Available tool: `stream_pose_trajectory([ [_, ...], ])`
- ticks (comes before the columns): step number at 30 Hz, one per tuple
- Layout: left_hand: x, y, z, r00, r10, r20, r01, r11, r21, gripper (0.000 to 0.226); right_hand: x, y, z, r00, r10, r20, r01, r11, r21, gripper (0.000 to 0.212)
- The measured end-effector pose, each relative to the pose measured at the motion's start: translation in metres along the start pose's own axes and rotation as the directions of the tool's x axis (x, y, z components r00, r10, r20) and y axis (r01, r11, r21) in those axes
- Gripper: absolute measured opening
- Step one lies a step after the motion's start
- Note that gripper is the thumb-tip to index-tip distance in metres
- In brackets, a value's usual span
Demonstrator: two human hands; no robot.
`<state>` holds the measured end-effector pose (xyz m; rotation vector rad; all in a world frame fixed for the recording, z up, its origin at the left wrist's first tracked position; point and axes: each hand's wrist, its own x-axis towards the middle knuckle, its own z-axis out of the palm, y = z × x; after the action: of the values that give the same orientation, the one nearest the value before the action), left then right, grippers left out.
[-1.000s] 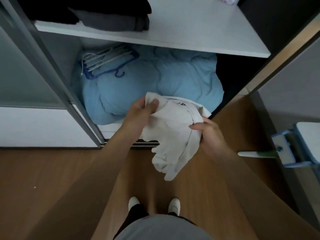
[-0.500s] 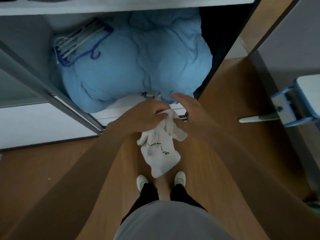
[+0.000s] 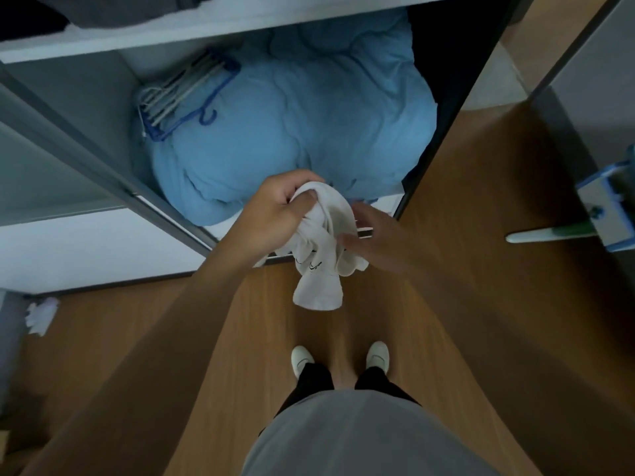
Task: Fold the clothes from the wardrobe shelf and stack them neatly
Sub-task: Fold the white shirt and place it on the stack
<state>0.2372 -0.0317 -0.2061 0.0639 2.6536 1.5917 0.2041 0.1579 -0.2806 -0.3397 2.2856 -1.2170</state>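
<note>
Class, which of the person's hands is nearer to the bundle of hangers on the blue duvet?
Left. The left hand is below-right of the hangers; the right hand lies farther right.

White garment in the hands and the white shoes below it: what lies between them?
Only bare wooden floor lies between the white garment and the shoes; the head view shows nothing else on that stretch.

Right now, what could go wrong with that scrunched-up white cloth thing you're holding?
1. The crumpled white garment is bunched in the left hand, with the right hand at its side. Folded from this state, it would probably come out creased and lumpy.
2. Its loose end dangles above the brown wooden floor, so a slipped grip could drop it there.
</note>
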Motion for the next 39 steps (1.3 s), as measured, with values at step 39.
stream_pose_trajectory([
  [39, -0.007, -0.088, -0.011, 0.903, -0.074, -0.423, 0.227, 0.919, 0.323, 0.020, -0.018, 0.010, -0.037, 0.948, 0.069, -0.312, -0.125, 0.978, -0.165, 0.027],
])
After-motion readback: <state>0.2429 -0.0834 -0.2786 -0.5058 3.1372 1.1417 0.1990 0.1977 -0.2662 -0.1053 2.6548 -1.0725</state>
